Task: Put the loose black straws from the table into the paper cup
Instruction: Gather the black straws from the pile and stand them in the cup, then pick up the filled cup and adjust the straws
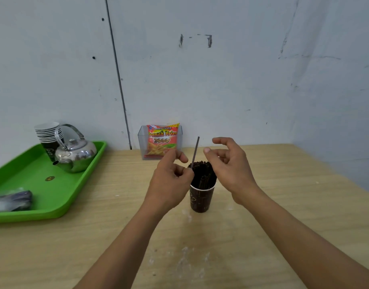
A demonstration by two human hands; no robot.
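Observation:
A dark paper cup [201, 200] stands upright near the middle of the wooden table [283, 205], packed with several black straws [203, 174] that stick out of its top. My left hand [169, 180] hovers just left of the cup's rim and pinches one black straw [195, 152], which points up and slightly right above the bundle. My right hand [229, 165] hangs to the right of the cup, above the straws, with loosely curled fingers and nothing in it.
A green tray [40, 184] at the left holds a steel kettle [76, 152], a stack of paper cups [48, 136] and a plastic packet [11, 200]. A clear box with a snack bag [161, 141] stands against the back wall.

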